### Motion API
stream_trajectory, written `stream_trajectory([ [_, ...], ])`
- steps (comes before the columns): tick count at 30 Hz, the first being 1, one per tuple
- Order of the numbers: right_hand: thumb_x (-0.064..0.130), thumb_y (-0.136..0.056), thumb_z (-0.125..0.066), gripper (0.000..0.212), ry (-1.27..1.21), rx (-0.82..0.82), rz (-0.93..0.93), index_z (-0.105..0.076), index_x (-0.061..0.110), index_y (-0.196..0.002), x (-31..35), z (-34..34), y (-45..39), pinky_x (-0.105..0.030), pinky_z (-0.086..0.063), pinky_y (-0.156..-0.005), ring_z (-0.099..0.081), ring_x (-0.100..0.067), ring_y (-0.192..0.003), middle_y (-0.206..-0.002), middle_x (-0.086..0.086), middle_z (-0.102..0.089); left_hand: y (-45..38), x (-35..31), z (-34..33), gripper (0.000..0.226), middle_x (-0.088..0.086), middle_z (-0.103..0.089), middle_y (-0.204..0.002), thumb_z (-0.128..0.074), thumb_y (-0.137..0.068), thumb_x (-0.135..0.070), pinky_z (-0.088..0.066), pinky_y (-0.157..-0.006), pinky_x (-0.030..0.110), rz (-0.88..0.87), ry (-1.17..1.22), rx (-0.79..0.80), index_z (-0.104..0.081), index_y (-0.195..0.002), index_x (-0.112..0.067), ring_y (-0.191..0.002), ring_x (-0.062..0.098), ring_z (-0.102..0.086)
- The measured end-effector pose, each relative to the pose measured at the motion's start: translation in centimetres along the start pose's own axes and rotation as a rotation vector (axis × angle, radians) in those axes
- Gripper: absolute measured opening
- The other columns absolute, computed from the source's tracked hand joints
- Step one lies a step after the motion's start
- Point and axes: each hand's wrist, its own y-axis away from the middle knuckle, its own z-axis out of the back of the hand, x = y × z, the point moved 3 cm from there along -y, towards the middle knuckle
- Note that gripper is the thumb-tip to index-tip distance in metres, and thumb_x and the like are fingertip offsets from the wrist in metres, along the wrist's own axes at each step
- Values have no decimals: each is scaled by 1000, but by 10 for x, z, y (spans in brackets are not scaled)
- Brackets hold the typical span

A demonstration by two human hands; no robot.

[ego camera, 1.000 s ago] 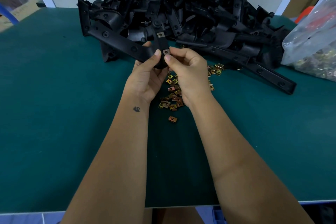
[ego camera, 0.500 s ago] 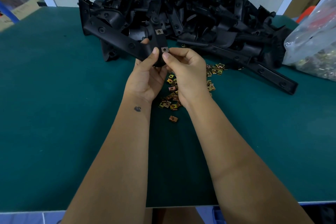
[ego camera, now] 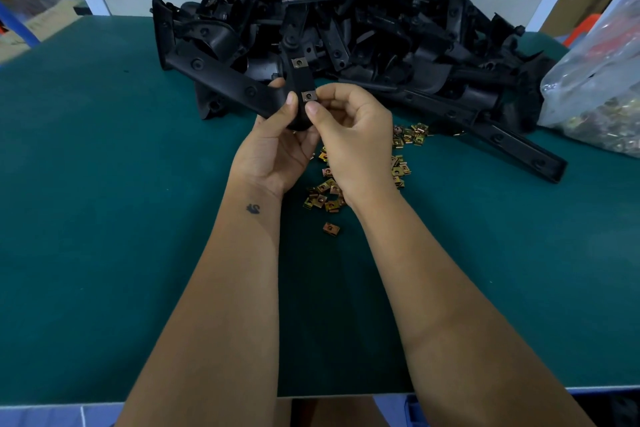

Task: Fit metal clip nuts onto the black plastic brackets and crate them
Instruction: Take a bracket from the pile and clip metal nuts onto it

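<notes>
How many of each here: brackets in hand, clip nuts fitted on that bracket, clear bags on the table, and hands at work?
held bracket: 1
fitted clip nuts: 2
clear bag: 1
hands, left hand and right hand: 2
Total: 6

Dim, sharp centre — warped edges

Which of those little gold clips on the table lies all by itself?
The single clip nut nearest the person, lying apart on the green mat, below the scattered cluster by the right wrist.
</notes>
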Motion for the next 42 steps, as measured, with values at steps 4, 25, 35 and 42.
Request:
stream_trajectory([
  [4,4,-88,-66,20,117,55,30,-73,12,-105,4,-3,4,-28,-55,-85,-65,-5,-89,-95,3,-70,2,1,1,48,12,-61,-114,-51,-98,-12,-53,-94,35,20,-49,-9,-41,-145,-8,-110,27,-61],
  [25,21,-86,-72,20,485,-172,446,-64,2,-86,13,-3,10,-33,-46,-69,-56,-20,-78,-83,-4,-61,2,7,-2,22,8,-74,-90,-58,-85,-19,-60,-70,33,51,76,132,-71,-98,-7,-78,22,-72],
  [35,19,-88,-69,20,529,-93,424,-60,1,-88,14,-4,10,-31,-43,-66,-54,-20,-79,-86,-5,-57,2,7,0,29,5,-76,-87,-53,-91,-15,-60,-73,31,63,41,160,-80,-83,-11,-82,18,-73],
  [42,33,-89,-68,46,526,-77,320,-54,7,-124,13,-5,11,-12,-40,-67,-39,4,-89,-113,-3,-52,4,8,-6,29,2,-72,-80,-54,-78,-4,-58,-67,29,86,66,133,-78,-69,-17,-73,17,-71],
])
